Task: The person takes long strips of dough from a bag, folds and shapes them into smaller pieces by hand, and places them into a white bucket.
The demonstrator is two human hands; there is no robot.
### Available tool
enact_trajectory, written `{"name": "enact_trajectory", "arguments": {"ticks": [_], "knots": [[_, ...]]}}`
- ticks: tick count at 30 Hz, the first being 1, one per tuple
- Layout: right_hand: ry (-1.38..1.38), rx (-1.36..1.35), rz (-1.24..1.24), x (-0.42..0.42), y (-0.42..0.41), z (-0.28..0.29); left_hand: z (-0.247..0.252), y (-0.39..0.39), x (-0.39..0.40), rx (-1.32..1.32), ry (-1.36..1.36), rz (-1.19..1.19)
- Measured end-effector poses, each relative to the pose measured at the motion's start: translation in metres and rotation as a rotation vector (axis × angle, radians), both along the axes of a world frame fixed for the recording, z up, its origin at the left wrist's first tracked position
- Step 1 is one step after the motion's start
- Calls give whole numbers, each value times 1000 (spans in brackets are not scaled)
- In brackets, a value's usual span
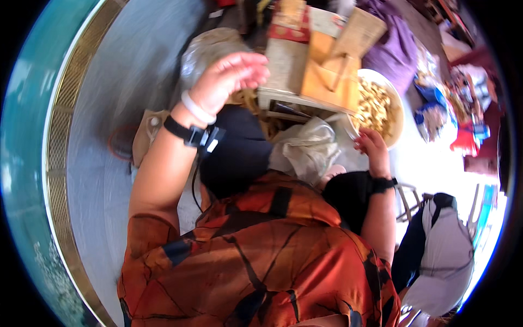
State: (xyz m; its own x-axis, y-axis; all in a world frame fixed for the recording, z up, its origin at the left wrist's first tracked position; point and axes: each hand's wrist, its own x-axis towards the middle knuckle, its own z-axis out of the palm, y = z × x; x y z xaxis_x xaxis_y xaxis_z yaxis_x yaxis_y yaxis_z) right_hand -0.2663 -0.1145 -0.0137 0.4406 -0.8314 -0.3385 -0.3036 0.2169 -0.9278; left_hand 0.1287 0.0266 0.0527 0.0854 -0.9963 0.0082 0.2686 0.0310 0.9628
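Observation:
My left hand (233, 77) is raised in front of a clear plastic bag (208, 45), palm partly turned up, with nothing seen in it. A white band and a black strap circle that arm. My right hand (372, 146) hangs at the near edge of a round white basin (399, 122), its fingers curled. A thin pale edge shows beside its fingertips; whether I hold it is unclear. The basin contains many pale tan pieces (374, 106). Left of it, an orange-brown wooden board (322, 83) lies on a low white stand (282, 96), with a thin stick (341, 73) on top.
A whitish plastic bag (308, 147) sits between my knees. Purple cloth (394, 49) lies behind the basin. Colourful packages (437, 110) are spread to the right. Another person (441, 253) is at lower right. A tan bag (149, 133) stands by my left arm.

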Motion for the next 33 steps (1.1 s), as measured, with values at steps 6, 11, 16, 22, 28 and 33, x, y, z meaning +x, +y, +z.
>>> {"name": "enact_trajectory", "arguments": {"ticks": [6, 11, 16, 22, 28, 33], "knots": [[171, 56, 28, -6, -5, -18, -144, 55, 109, 308, -329, 492], [263, 173, -100, -22, -7, -25, -280, 78, 101, 763, -694, 379], [304, 220, -104, -5, -8, -28, -318, 70, 77, 1083, -982, 34], [367, 220, -28, 15, -9, -33, -383, 103, 45, 1449, -275, 991], [404, 240, -3, 29, -6, -29, -390, 88, 40, 1036, -165, 423], [399, 216, 59, 34, -6, -27, -335, 61, 60, 684, -747, -15]]}}
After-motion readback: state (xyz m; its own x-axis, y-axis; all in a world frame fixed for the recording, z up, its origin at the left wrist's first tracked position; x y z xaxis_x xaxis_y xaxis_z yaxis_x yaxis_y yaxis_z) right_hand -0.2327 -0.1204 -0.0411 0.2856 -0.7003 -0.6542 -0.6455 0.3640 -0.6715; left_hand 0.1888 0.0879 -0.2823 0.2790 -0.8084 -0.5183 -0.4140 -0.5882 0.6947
